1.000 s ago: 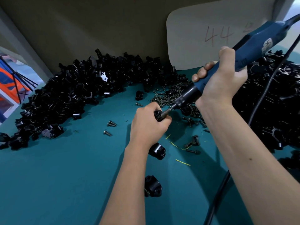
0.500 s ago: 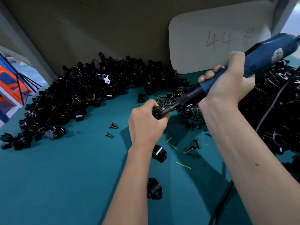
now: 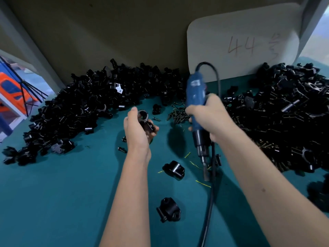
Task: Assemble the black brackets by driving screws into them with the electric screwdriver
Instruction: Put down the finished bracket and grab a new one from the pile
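Note:
My left hand point(image 3: 138, 129) holds a black bracket point(image 3: 145, 120) above the teal table, its round opening turned up. My right hand point(image 3: 209, 115) grips the blue electric screwdriver point(image 3: 195, 97) upright, bit point(image 3: 205, 172) pointing down near the table, clear of the bracket. Its black cord point(image 3: 209, 207) runs toward me. A loose pile of dark screws point(image 3: 178, 114) lies between my hands. Two assembled brackets lie near me, one point(image 3: 174, 169) closer to the bit, the other point(image 3: 169, 210) lower down.
Large heaps of black brackets fill the left point(image 3: 74, 113) and right point(image 3: 284, 118) of the table. A white card marked 44 point(image 3: 243, 41) leans on the back wall. A few single screws point(image 3: 122, 149) and yellow shavings point(image 3: 203, 183) lie on the cloth.
The screwdriver has left the bracket and swung from a slant to upright, bit down. My left hand has turned the bracket so its opening shows.

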The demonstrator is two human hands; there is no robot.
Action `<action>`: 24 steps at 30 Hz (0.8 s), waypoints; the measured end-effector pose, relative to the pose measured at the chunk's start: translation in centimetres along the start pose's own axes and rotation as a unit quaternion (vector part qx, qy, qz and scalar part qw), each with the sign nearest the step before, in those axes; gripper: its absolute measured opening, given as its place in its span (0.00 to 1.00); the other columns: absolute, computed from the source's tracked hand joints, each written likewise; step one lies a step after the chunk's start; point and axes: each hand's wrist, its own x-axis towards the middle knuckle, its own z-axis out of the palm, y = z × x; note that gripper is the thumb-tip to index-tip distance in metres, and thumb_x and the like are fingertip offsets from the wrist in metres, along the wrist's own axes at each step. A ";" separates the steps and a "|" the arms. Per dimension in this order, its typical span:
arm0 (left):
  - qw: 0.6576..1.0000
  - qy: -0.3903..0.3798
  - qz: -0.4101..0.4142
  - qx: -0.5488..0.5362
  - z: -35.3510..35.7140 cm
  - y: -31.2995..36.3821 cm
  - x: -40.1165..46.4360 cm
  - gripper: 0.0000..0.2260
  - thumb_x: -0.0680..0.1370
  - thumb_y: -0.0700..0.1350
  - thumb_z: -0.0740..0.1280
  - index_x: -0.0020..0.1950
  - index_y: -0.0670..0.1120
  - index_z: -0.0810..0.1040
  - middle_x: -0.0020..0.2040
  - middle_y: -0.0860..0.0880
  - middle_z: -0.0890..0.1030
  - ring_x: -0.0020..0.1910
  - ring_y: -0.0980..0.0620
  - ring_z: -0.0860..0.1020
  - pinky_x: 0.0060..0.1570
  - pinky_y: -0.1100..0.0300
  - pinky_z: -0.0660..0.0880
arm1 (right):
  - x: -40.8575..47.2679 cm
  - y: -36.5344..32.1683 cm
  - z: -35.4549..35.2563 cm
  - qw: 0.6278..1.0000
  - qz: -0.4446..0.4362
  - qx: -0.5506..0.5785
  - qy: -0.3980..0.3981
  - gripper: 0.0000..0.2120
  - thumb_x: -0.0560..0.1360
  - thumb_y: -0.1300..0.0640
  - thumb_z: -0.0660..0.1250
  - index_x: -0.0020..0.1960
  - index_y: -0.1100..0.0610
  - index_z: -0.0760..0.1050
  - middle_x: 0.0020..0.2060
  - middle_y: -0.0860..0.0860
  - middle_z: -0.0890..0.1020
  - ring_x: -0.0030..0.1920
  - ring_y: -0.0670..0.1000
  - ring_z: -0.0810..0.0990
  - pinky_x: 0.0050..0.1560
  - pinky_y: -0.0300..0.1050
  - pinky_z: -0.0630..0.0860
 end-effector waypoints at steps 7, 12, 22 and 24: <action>0.993 -0.108 0.033 0.026 0.2 -0.3 -0.4 0.07 0.86 0.44 0.63 0.54 0.41 0.75 0.45 0.44 0.84 0.35 0.45 0.84 0.34 0.59 0.79 | 0.5 2.4 2.0 0.922 -0.144 -0.357 0.033 0.16 0.69 0.50 0.79 0.41 0.57 0.73 0.34 0.50 0.78 0.32 0.46 0.75 0.27 0.41 0.66; 0.986 -0.136 0.060 0.075 0.7 -0.7 -0.8 0.06 0.84 0.43 0.67 0.55 0.43 0.82 0.45 0.45 0.81 0.38 0.45 0.85 0.35 0.59 0.81 | 0.7 1.9 1.5 0.909 -0.154 -0.386 0.026 0.19 0.71 0.46 0.79 0.38 0.57 0.74 0.33 0.51 0.78 0.33 0.52 0.77 0.29 0.44 0.69; 0.962 -0.171 0.166 0.129 6.1 -0.3 -4.4 0.12 0.74 0.48 0.79 0.55 0.47 0.83 0.36 0.46 0.84 0.33 0.52 0.84 0.34 0.58 0.79 | -0.4 -2.0 -5.1 0.962 -0.203 -0.080 -0.161 0.17 0.84 0.45 0.65 0.48 0.56 0.84 0.43 0.68 0.81 0.40 0.55 0.78 0.39 0.50 0.75; 0.959 -0.167 0.182 0.142 8.3 -0.8 -5.0 0.15 0.73 0.49 0.80 0.53 0.45 0.81 0.35 0.45 0.84 0.33 0.50 0.84 0.35 0.55 0.80 | -0.3 -2.1 -7.2 0.970 -0.210 -0.067 -0.107 0.12 0.82 0.50 0.69 0.45 0.55 0.84 0.37 0.64 0.80 0.36 0.54 0.76 0.34 0.45 0.73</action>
